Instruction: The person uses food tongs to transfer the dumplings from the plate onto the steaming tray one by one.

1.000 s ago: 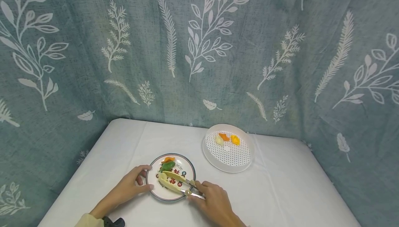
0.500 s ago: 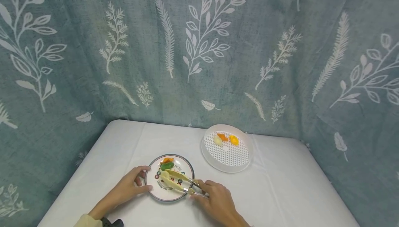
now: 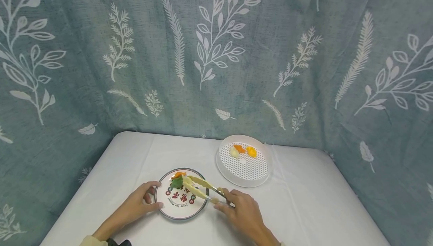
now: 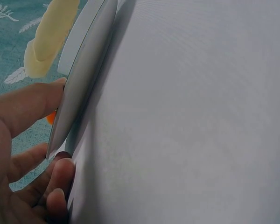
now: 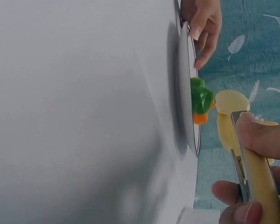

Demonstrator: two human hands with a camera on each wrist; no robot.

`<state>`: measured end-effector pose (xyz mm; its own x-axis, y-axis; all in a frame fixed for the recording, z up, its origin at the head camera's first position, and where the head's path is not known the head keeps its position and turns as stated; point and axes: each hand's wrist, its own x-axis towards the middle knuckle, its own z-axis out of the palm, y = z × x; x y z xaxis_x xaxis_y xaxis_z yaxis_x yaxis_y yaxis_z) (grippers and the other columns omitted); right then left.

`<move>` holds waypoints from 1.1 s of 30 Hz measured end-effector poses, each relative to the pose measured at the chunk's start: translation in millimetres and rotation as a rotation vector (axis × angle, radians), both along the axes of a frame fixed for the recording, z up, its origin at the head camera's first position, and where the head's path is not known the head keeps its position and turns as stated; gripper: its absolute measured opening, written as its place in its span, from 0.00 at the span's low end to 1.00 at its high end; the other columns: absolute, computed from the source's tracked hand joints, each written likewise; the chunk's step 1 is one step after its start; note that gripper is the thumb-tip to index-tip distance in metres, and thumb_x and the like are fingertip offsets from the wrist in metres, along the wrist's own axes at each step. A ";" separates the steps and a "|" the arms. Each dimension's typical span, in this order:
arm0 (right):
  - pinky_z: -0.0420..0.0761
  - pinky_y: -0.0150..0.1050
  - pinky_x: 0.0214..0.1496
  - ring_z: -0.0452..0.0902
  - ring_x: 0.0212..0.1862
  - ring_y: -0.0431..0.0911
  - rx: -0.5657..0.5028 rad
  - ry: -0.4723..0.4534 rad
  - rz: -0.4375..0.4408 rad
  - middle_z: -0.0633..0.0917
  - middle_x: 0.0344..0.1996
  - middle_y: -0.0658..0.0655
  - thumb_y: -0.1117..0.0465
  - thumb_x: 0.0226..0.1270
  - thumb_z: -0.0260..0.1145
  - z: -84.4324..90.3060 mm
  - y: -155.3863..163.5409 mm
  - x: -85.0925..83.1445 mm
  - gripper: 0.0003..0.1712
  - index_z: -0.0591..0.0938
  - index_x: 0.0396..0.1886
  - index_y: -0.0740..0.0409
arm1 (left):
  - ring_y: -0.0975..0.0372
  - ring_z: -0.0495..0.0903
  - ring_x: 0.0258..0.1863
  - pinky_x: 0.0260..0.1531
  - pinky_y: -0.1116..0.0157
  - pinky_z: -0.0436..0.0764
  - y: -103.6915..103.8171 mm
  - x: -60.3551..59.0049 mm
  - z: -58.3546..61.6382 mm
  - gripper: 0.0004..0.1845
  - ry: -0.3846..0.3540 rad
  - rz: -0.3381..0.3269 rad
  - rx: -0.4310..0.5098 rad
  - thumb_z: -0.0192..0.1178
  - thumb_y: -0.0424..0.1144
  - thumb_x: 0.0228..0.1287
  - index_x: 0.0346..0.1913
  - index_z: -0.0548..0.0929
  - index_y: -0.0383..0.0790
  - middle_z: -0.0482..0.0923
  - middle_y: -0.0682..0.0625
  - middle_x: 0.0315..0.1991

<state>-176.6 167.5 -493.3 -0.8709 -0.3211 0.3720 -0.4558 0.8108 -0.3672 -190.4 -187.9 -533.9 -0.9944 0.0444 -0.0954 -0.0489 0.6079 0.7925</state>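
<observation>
A patterned plate [image 3: 180, 205] sits on the white table. My left hand [image 3: 153, 198] grips its left rim, thumb on top [image 4: 35, 105] and fingers curled beneath. My right hand [image 3: 223, 202] holds yellow tongs [image 3: 199, 189] by their handle. The tong tips reach over the plate's far side, next to a green food piece [image 3: 176, 183] and an orange piece [image 3: 178, 174]. In the right wrist view the tong tips [image 5: 231, 103] hang just clear of the green piece [image 5: 201, 95]; nothing is caught between them.
A white perforated round tray [image 3: 244, 169] stands behind and to the right of the plate, holding a pale piece [image 3: 234, 152], an orange piece [image 3: 239, 148] and a yellow piece [image 3: 252, 151]. Leaf-print curtains close in the table's back and sides.
The tongs have swung from the plate's near middle toward its far side, tips now by the green piece. My right hand has shifted slightly right. The left hand keeps its grip.
</observation>
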 end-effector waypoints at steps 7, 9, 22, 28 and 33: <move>0.66 0.30 0.24 0.63 0.23 0.32 -0.004 0.018 -0.042 0.74 0.22 0.34 0.40 0.57 0.78 4.6 12.4 -7.5 0.31 0.89 0.55 0.52 | 0.60 0.72 0.37 0.33 0.62 0.73 -1.1 0.3 -1.4 0.43 -0.007 0.013 -0.016 0.82 0.51 0.47 0.68 0.76 0.44 0.77 0.51 0.48; 0.66 0.30 0.24 0.63 0.23 0.32 -0.007 0.018 -0.061 0.75 0.23 0.35 0.40 0.56 0.78 6.6 16.6 -9.5 0.32 0.89 0.55 0.53 | 0.60 0.72 0.36 0.33 0.62 0.73 -1.1 0.4 -1.3 0.44 -0.002 0.010 -0.022 0.82 0.52 0.47 0.68 0.76 0.43 0.77 0.51 0.48; 0.65 0.34 0.23 0.63 0.23 0.38 -0.009 -0.013 -0.210 0.72 0.21 0.42 0.42 0.56 0.79 17.4 48.5 -23.7 0.33 0.88 0.58 0.54 | 0.60 0.72 0.37 0.33 0.62 0.73 0.8 -0.9 -3.0 0.44 0.000 0.013 -0.018 0.82 0.52 0.47 0.68 0.76 0.43 0.77 0.51 0.48; 0.64 0.35 0.23 0.63 0.23 0.39 0.000 -0.029 -0.247 0.72 0.22 0.44 0.42 0.58 0.79 19.2 62.8 -31.4 0.33 0.87 0.59 0.54 | 0.60 0.72 0.37 0.34 0.61 0.73 0.9 -1.0 -3.4 0.44 -0.001 0.014 -0.011 0.82 0.52 0.47 0.68 0.76 0.43 0.77 0.51 0.48; 0.63 0.36 0.23 0.63 0.23 0.40 0.013 -0.040 -0.276 0.72 0.22 0.45 0.43 0.60 0.78 18.1 77.5 -36.0 0.32 0.87 0.60 0.54 | 0.60 0.72 0.37 0.34 0.62 0.73 0.1 -1.2 -4.4 0.44 0.001 0.016 -0.007 0.82 0.52 0.47 0.67 0.76 0.44 0.77 0.51 0.49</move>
